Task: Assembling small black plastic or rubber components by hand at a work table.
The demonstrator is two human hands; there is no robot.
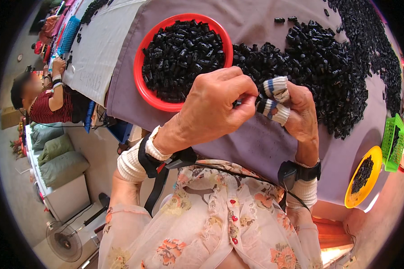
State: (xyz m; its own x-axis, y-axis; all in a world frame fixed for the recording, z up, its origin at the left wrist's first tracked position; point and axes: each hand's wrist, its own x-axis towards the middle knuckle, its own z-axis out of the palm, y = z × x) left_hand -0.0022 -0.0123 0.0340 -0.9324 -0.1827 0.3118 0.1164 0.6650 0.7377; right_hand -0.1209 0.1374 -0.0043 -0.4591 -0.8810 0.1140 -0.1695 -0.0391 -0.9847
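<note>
My left hand (215,105) is closed in a pinch in front of the red basin's near edge. A dark bit shows under its curled fingers, mostly hidden by them. Close beside it, my right hand (300,112) wears white knit finger covers (277,85) with blue stripes on thumb and finger. Those fingertips close on a small black plastic part (261,106), partly covered. The red basin (139,74), full of small black plastic parts (184,56), stands beyond my left hand. A large loose heap of the same parts (323,67) lies beyond my right hand.
Grey-purple cloth (238,150) covers the table. A yellow plate (376,168) and a green basket (386,148), both holding black parts, are at the right. Another person in a striped top (54,107) works at the far left, near sacks (65,168) and a fan (63,240).
</note>
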